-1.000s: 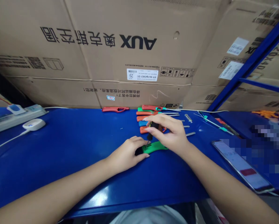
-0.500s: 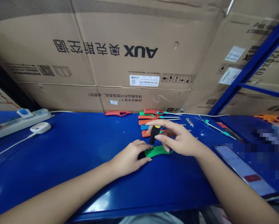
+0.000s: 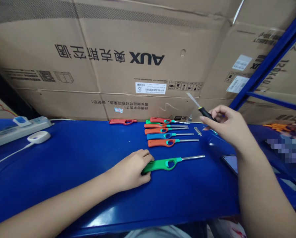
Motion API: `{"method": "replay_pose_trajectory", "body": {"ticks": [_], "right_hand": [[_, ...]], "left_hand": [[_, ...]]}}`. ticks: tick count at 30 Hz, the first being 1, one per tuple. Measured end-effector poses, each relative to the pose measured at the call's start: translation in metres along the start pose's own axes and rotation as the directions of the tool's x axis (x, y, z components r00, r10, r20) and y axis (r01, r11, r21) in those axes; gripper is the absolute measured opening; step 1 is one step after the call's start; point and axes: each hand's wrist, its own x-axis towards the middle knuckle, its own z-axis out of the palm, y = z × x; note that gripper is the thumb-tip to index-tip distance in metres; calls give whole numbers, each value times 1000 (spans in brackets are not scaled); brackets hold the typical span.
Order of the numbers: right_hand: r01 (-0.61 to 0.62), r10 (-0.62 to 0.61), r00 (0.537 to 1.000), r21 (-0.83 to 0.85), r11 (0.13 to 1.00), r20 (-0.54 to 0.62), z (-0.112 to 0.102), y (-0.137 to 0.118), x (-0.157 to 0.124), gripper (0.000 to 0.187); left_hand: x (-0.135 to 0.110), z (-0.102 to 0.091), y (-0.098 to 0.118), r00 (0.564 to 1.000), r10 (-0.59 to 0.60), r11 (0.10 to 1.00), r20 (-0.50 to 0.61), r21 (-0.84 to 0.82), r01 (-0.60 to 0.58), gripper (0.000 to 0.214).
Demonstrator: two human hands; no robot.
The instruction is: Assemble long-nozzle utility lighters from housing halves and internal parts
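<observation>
My left hand (image 3: pixel 135 169) grips the handle end of a green gas lighter (image 3: pixel 160 165) lying on the blue table, its metal tube pointing right. Raised at the right, my right hand (image 3: pixel 224 124) holds a screwdriver (image 3: pixel 206 114) by its black handle, the shaft pointing up and left, away from the lighter. Behind the green lighter lies a row of several more lighters, among them an orange one (image 3: pixel 160 143), a blue one (image 3: pixel 160 136) and a red one (image 3: pixel 161 120). A red lighter body (image 3: pixel 123 122) with no tube showing sits apart to their left.
Cardboard (image 3: pixel 108 29) walls the table's back edge. At the left are a power strip (image 3: pixel 39 123) and a white round device (image 3: pixel 39 137) on a cable. A small metal piece (image 3: pixel 198 131) lies right of the lighters. A phone (image 3: pixel 231 163) is partly behind my right arm.
My right hand has lifted the screwdriver off the green lighter and swung it up to the right, its shaft now pointing upward. My left hand stays on the lighter, now fully visible along its tube.
</observation>
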Motion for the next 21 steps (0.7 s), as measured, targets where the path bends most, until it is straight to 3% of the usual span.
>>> {"method": "replay_pose_trajectory", "body": {"ticks": [2, 4, 6, 10, 13, 16, 21], "right_hand": [[-192, 178, 981, -356, 915, -70, -13, 18, 6, 32], [-311, 292, 946, -634, 708, -138, -17, 37, 7, 25], [-334, 355, 925, -737, 587, -137, -15, 54, 8, 18], [-277, 467, 883, -857, 435, -49, -16, 81, 13, 13], [-255, 552, 834, -878, 406, 13, -20, 94, 14, 18], [-225, 586, 806, -874, 431, 82, -20, 101, 12, 16], [-199, 593, 795, -867, 457, 131, -17, 104, 9, 15]], "left_hand": [[3, 1, 4, 1000, 3, 999, 20, 49, -4, 19], [7, 7, 6, 1000, 7, 998, 17, 60, -8, 22], [13, 13, 6, 1000, 27, 998, 13, 48, -28, 24], [29, 9, -5, 989, 127, 991, -76, -26, -129, 21], [49, -5, -24, 968, 151, 988, -200, 11, -152, 24], [75, -16, -49, 954, 90, 996, -285, 37, -83, 29], [118, -14, -81, 951, -25, 997, -308, 63, 47, 28]]}}
